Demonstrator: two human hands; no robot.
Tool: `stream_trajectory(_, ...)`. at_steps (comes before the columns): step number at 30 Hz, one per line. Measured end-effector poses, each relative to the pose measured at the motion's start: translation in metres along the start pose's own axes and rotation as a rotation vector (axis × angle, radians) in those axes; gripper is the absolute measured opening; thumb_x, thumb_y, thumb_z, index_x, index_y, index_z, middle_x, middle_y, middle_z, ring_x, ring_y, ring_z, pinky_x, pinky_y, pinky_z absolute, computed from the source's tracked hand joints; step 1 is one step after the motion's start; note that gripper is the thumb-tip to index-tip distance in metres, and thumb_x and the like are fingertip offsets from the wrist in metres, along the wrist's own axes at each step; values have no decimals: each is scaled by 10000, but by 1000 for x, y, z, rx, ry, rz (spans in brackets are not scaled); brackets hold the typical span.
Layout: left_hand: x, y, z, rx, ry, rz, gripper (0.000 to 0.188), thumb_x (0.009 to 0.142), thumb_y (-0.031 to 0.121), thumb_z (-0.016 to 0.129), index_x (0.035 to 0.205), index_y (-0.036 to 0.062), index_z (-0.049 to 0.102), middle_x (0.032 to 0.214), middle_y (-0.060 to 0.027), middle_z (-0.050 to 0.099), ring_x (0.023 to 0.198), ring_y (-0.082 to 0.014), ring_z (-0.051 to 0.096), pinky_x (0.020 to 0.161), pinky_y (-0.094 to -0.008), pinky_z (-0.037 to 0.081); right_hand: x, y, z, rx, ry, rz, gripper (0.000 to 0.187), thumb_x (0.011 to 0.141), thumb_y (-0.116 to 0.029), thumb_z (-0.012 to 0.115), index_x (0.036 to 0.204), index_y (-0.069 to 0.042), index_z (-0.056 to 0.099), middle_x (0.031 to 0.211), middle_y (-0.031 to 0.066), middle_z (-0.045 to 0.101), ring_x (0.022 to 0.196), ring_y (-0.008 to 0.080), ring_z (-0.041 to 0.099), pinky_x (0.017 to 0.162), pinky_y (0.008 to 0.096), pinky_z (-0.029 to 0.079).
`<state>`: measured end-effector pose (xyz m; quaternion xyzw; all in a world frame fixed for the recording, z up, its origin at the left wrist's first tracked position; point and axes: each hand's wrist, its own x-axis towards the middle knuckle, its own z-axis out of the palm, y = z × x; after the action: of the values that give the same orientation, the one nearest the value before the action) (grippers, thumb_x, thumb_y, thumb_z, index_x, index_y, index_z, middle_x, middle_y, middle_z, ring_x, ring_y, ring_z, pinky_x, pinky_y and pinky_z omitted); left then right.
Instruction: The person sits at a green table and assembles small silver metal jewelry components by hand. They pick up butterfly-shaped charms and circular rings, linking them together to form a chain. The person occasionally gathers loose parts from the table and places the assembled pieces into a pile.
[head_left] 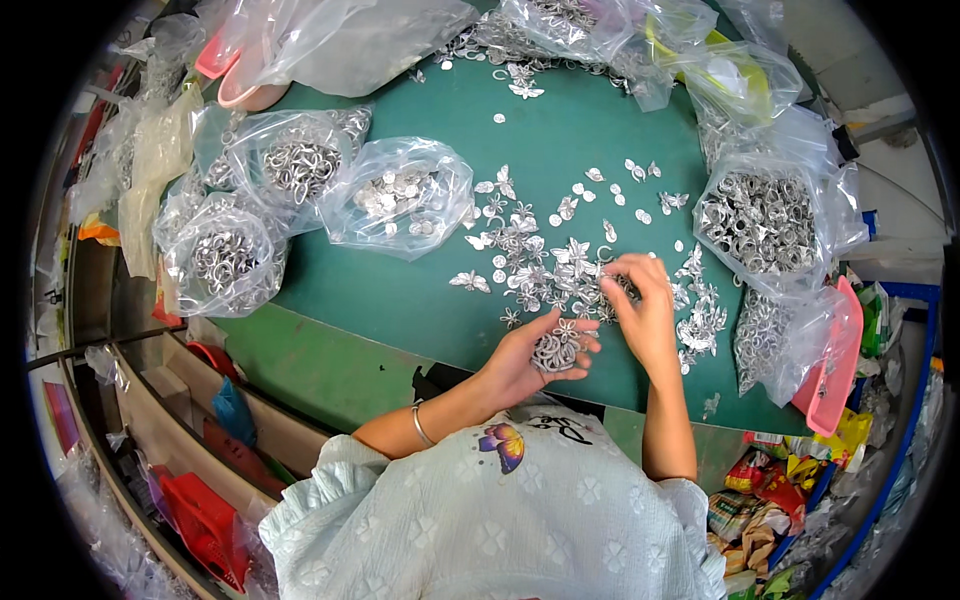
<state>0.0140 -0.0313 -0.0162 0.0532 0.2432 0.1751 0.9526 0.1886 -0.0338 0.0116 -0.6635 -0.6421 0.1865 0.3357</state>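
Observation:
My left hand point(532, 358), palm up with fingers curled, cups a handful of small silver metal rings point(556, 352); a flower-shaped piece sits on top of them. To its right, my right hand point(645, 300) bends down over the silver pile, thumb and fingers drawn together at its edge. What those fingertips pinch, if anything, is too small to make out. Loose silver flower- and butterfly-shaped charms point(540, 262) lie heaped just beyond both hands. Another cluster of charms point(703, 318) spreads to the right of my right hand, and small round discs are scattered farther back.
Clear bags of silver rings point(225, 262) and a bag of round discs point(400, 200) stand on the left of the green table point(390, 300). At the right are an open bag of rings point(760, 225) and a pink tray point(835, 365). A red basket point(205, 520) sits lower left.

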Motion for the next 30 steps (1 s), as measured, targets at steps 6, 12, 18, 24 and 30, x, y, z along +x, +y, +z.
stream_trajectory(6,0,-5,2,119,65,-8,421,940,379,321,1011,18,525,835,-88,589,648,-142,541,545,-276,440,-25,-19,-7,232,-336,33,105,713,0,625,817,7,612,800,90,594,776,212,544,679,308,433)
stream_trajectory(12,-6,-3,3,236,-6,-22,385,931,329,395,1051,-1,551,781,-49,568,637,-110,522,534,-247,428,-38,8,-32,-182,54,288,78,701,-4,634,771,12,605,772,114,583,730,256,544,643,338,437)
stream_trajectory(18,-5,-10,-4,294,61,8,330,916,301,443,972,7,582,770,-31,562,704,-116,543,555,-246,430,-26,10,-20,-191,174,-6,166,725,-50,626,881,-3,594,892,126,566,837,306,508,751,385,394)
stream_trajectory(24,-3,-12,-3,161,58,-56,395,915,374,416,909,18,584,772,-45,572,777,-153,579,584,-257,444,16,18,29,-490,91,167,181,702,-181,677,785,-39,600,813,103,561,820,265,493,701,370,351)
stream_trajectory(30,-4,-12,-8,114,44,-13,329,926,308,404,981,16,545,775,-65,570,792,-179,579,582,-270,447,28,20,39,-374,79,160,130,659,-91,654,748,-30,581,785,97,568,825,259,496,713,394,342)
